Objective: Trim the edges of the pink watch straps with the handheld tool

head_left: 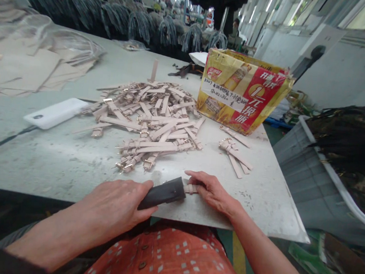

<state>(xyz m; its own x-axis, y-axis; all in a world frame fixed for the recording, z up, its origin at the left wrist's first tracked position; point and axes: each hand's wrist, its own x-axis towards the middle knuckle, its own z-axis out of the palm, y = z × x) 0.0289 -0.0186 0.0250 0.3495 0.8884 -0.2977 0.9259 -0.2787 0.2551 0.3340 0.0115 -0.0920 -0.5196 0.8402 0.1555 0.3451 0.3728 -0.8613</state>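
Observation:
My left hand (pixel 121 200) is closed around a dark, wedge-shaped hand tool (pixel 168 192), whose exact kind I cannot make out. The tool's wider end points right, over or against the end of a beige strap (pixel 191 189) at the table's front edge. That strap is pinched in my right hand (pixel 214 192), which partly hides it. Just beyond my hands lies a heap of beige buckle straps (pixel 160 126) with gold-coloured buckles. A few more straps (pixel 236 155) lie crossed to the right of the heap.
A yellow and red cardboard box (pixel 230 90) stands behind on the right. To the left lies a white flat device (pixel 55 112) with a dark cord. Beige sheets (pixel 17 69) cover the far left. A grey bin (pixel 336 182) of dark material stands beyond the table's right edge.

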